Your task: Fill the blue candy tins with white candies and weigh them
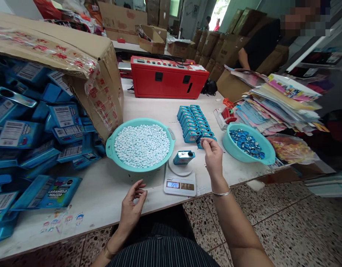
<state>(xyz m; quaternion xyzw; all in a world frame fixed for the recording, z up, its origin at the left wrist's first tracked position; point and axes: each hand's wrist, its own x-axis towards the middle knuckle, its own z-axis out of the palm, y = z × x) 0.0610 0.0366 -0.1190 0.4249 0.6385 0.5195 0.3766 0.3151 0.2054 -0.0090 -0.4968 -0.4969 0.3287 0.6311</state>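
Note:
A blue tin (183, 157) with a dark round opening on top stands on a white digital scale (180, 185) whose display is lit. My left hand (134, 200) is at the table's front edge, fingers curled but apart, holding nothing. Right of the tin, my right hand (212, 152) has thumb and fingertips pinched beside the front of the rows of blue tins (193, 122); what they hold, if anything, is too small to make out. White candies fill a turquoise basin (111, 142) left of the scale. Blue round caps (247, 142) lie in a second turquoise basin (268, 158) at the right.
A large cardboard box (104, 85) spills blue tins (61, 118) at the left. Behind the rows stands a red machine (171, 79). Stacked printed sheets (279, 100) and a bag of wrapped items (292, 148) lie at the right. Another person (260, 44) is at the back right.

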